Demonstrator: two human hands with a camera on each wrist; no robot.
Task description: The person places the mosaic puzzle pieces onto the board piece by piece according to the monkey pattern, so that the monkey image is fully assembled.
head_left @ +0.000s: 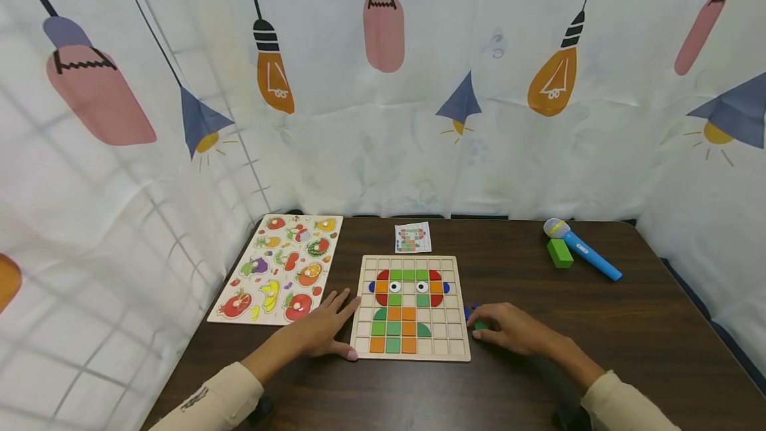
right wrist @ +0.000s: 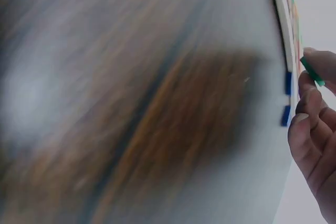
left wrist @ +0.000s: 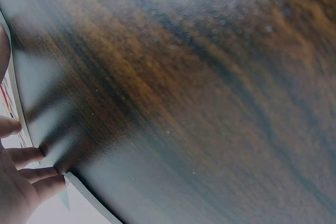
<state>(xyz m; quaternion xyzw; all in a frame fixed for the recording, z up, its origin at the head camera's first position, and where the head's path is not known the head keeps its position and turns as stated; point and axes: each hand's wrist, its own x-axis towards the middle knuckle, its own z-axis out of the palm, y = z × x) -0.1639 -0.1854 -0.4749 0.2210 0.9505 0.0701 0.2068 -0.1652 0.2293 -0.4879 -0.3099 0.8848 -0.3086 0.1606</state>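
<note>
A square wooden grid board point(head_left: 439, 351) lies on the table, with coloured tiles forming a figure with two eye tiles point(head_left: 422, 287). My left hand point(head_left: 323, 328) rests at the board's left edge, fingers spread, thumb at its lower corner. In the left wrist view, the fingers point(left wrist: 31, 174) reach down to pale board edges. Just right of the grid board, my right hand point(head_left: 509, 328) pinches a small green tile point(right wrist: 312, 72) between thumb and finger. Small blue pieces point(right wrist: 288, 83) lie beside the board, partly hidden by that hand in the head view.
A fruit puzzle board point(head_left: 281, 271) lies at the left of the dark wooden table point(head_left: 509, 391). Behind the grid board is a small picture card point(head_left: 413, 237). At the back right, a green block point(head_left: 560, 254) sits against a blue toy microphone point(head_left: 589, 255).
</note>
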